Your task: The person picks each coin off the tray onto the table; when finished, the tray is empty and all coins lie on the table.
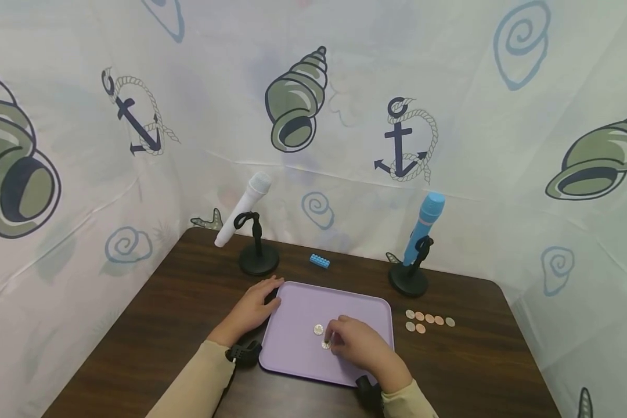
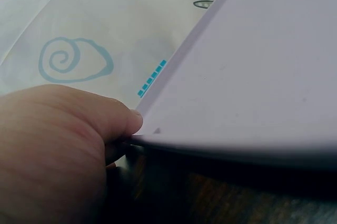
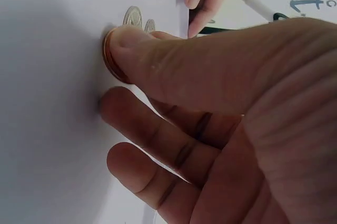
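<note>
A lilac tray lies on the dark wooden table. Over it, my right hand pinches a copper-coloured coin between thumb and forefinger, on edge and close to the tray surface. One silver coin lies right at those fingertips, and another silver coin sits just behind it on the tray. My left hand rests at the tray's far left corner, fingers mostly straight along the outside. In the left wrist view its thumb touches the rim; the other fingers are largely hidden there.
Right of the tray, several silver and copper coins lie in two rows. Behind it are a blue toy brick, a white microphone on a black stand, and a blue microphone on another stand. A patterned curtain hangs behind.
</note>
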`<state>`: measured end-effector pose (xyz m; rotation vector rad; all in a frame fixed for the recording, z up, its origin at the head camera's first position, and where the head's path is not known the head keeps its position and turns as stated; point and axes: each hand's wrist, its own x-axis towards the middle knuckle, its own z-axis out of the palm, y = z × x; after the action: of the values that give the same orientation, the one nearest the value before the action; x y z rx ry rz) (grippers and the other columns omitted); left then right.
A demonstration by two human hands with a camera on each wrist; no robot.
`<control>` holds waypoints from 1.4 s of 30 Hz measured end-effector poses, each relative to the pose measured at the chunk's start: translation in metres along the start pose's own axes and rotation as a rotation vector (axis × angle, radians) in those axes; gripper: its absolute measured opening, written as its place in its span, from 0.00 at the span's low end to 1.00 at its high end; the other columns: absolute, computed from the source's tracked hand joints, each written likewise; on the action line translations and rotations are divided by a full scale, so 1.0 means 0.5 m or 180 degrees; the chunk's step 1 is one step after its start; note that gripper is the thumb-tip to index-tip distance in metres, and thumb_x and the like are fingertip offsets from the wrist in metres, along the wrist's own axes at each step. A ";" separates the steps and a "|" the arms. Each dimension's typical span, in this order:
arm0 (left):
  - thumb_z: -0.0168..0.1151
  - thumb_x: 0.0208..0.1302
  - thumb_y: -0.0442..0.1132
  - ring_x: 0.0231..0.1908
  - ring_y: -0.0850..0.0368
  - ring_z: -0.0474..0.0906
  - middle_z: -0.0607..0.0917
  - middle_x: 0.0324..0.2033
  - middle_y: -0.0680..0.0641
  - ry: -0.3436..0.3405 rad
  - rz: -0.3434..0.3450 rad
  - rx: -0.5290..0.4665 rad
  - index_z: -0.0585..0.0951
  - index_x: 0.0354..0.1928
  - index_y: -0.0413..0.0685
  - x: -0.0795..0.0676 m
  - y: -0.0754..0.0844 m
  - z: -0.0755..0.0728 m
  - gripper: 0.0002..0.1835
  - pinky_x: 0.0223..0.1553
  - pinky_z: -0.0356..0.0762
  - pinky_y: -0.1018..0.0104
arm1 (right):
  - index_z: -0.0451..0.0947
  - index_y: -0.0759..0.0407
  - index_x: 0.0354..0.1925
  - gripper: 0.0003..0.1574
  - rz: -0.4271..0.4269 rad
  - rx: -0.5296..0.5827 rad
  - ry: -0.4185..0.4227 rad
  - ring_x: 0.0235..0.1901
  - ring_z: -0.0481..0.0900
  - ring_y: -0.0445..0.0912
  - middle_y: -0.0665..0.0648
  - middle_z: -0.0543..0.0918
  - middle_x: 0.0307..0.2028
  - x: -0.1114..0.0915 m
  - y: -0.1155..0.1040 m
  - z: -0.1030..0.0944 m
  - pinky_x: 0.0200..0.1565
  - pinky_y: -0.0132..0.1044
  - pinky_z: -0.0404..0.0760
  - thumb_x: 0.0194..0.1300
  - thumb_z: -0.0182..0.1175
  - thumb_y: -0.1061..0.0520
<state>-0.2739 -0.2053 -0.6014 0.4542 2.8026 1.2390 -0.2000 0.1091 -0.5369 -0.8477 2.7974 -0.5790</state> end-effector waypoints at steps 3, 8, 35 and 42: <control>0.62 0.81 0.48 0.85 0.34 0.58 0.67 0.83 0.42 0.0011 -0.0012 0.0020 0.72 0.81 0.56 -0.002 -0.003 0.001 0.30 0.82 0.55 0.28 | 0.86 0.47 0.36 0.10 0.0028 -0.0008 -0.0011 0.32 0.72 0.34 0.40 0.78 0.31 -0.002 0.002 0.000 0.39 0.33 0.78 0.64 0.77 0.61; 0.62 0.81 0.48 0.84 0.34 0.58 0.68 0.83 0.42 0.0038 -0.0014 -0.0008 0.73 0.81 0.56 -0.006 -0.002 0.000 0.30 0.82 0.55 0.28 | 0.82 0.45 0.33 0.12 0.0023 -0.0008 0.0064 0.29 0.71 0.34 0.39 0.76 0.27 -0.012 0.008 -0.002 0.35 0.32 0.74 0.65 0.77 0.58; 0.61 0.81 0.44 0.84 0.33 0.59 0.69 0.82 0.40 0.0051 0.0052 -0.0062 0.73 0.80 0.53 -0.011 0.008 -0.002 0.29 0.82 0.55 0.27 | 0.78 0.41 0.33 0.18 0.0676 0.0452 0.1157 0.25 0.69 0.33 0.38 0.79 0.30 -0.111 0.119 -0.028 0.29 0.29 0.72 0.65 0.79 0.58; 0.61 0.81 0.44 0.84 0.33 0.58 0.69 0.83 0.41 0.0055 0.0034 -0.0078 0.73 0.80 0.54 -0.010 0.008 -0.002 0.29 0.82 0.55 0.27 | 0.83 0.46 0.42 0.14 0.0970 0.0844 0.1465 0.29 0.75 0.38 0.44 0.84 0.31 -0.142 0.175 -0.046 0.30 0.30 0.77 0.65 0.78 0.60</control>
<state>-0.2685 -0.2049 -0.5979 0.4601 2.7995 1.2841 -0.1910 0.2233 -0.5488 -0.2483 3.0497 -1.1798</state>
